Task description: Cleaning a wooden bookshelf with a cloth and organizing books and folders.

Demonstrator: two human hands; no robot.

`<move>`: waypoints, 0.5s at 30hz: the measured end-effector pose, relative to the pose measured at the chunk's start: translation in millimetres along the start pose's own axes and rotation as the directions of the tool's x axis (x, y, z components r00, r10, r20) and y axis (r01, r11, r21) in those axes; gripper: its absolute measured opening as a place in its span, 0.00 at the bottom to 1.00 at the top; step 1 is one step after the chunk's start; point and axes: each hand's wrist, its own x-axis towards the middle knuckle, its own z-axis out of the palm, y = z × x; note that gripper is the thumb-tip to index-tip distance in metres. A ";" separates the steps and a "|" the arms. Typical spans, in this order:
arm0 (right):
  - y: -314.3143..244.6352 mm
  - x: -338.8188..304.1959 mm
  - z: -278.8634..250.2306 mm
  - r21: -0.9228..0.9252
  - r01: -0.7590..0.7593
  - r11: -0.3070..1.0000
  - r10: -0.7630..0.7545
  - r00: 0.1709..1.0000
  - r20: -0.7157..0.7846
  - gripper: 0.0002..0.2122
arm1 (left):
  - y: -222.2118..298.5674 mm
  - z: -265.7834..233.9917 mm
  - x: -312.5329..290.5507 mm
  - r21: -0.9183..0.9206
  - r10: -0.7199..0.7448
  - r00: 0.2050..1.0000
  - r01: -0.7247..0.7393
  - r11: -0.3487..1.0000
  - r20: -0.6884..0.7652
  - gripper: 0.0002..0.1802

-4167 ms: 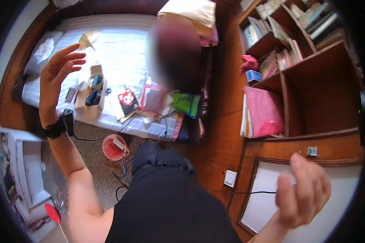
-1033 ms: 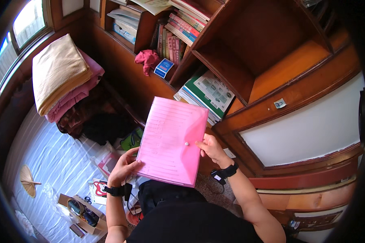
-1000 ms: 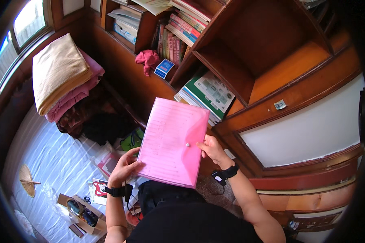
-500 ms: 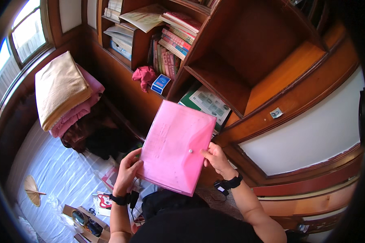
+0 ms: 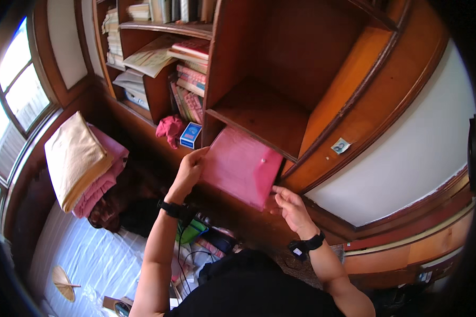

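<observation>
A translucent pink document folder [image 5: 238,168] with a white snap button lies tilted in the low opening of the wooden bookcase, its far end under the shelf board. My left hand [image 5: 191,171] is closed on the folder's left edge, thumb on top. Beside the folder's near right edge is my right hand [image 5: 291,211], its fingers loosely bent and apart, not wrapped round it. Just left of the folder stand a blue and white box [image 5: 191,135] and a crumpled pink cloth [image 5: 170,130].
Books [image 5: 188,100] fill the left compartments of the bookcase. A large bare wooden compartment [image 5: 269,105] is above the folder. Folded blankets [image 5: 79,164] are stacked at left by the window. A fan [image 5: 63,283] lies on the white-covered bed [image 5: 84,253].
The folder has moved away from me, into the bookcase's low opening. My left hand has gone forward with it, while my right hand has loosened from its right edge. The view has shifted.
</observation>
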 end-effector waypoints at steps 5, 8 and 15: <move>4.1 -12.3 -20.6 -0.135 -0.199 0.971 0.203 0.979 0.021 0.21 | -52.8 10.5 79.0 0.208 0.226 0.973 -0.213 0.955 -0.040 0.19; 24.0 -5.4 -44.1 -0.053 -0.274 0.960 0.273 0.962 -0.024 0.31 | -32.2 29.7 104.2 0.440 0.142 0.990 -0.129 0.889 0.005 0.15; 48.9 33.3 -50.7 0.206 -0.425 0.882 0.428 0.903 0.032 0.50 | 5.1 36.5 114.4 0.742 0.152 0.965 -0.261 0.618 0.213 0.28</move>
